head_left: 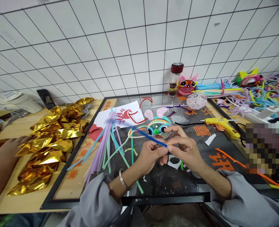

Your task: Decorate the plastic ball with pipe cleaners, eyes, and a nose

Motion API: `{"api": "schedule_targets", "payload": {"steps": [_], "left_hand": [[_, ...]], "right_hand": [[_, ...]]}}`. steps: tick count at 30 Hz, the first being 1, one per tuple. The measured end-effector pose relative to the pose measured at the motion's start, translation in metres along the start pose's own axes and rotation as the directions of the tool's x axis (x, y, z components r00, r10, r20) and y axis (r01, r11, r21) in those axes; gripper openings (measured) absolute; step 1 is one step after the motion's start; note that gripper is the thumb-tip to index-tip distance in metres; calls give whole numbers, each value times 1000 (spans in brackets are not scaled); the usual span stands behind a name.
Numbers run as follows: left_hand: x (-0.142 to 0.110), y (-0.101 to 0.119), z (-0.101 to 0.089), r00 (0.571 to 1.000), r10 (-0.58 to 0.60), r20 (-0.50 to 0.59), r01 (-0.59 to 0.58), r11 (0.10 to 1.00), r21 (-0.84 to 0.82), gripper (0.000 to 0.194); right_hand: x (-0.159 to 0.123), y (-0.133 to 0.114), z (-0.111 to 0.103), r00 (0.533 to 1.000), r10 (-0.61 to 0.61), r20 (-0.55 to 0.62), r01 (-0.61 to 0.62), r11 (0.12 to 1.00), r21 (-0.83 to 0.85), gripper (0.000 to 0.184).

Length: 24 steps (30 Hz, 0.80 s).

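A dark blue pipe cleaner (151,136) slants between my two hands, its far end blurred toward the upper left. My left hand (152,154) is closed around it, thumb and fingers pinched together. With its thumb and forefinger, my right hand (185,146) pinches the near end. Just behind the hands sits a round clear craft head (166,121) with striped bands, two big eyes, a green nose and pink ears; my right fingers partly overlap it. White paper scraps (174,163) lie below my hands on the dark glass-like board (158,184).
Loose purple, blue and green pipe cleaners (105,142) spread at left, beside gold foil pieces (56,138) and another person's hand (6,151). A yellow glue gun (222,126) lies at right. At the back stand a lidded jar (175,80) and a white string ball (196,101).
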<state>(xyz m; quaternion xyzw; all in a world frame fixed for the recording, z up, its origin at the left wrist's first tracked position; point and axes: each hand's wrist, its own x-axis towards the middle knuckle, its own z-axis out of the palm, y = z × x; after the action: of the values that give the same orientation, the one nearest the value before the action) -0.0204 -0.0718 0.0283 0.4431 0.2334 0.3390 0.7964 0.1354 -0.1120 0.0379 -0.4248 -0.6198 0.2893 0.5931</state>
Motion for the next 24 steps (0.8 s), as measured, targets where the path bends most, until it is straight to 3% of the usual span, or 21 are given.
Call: {"api": "schedule_targets", "payload": {"steps": [5,15,19,22,24], "left_hand": [[0,1,0,998,-45,-39,45,999,23,50],[-1,-1,-2,999,-51,-15,52,998,35,48],[-2,0,-3,999,-25,-23,26,999,33,47],[-2,3,-4,997,31,-64,-28,999,42,45],[-3,7,-4,991,91,-96,-87,995,51,44]], "right_hand": [[1,1,-2,999,-32,32,32,999,6,20],[1,0,-3,993,-96,65,97,995,-14,17],[1,-2,-2,981,-186,64,193,973,-128,12],[-5,-5,2,920,-393,16,363,834,-415,13],[-12,-7,4,799,-597,72,511,612,-604,22]]}}
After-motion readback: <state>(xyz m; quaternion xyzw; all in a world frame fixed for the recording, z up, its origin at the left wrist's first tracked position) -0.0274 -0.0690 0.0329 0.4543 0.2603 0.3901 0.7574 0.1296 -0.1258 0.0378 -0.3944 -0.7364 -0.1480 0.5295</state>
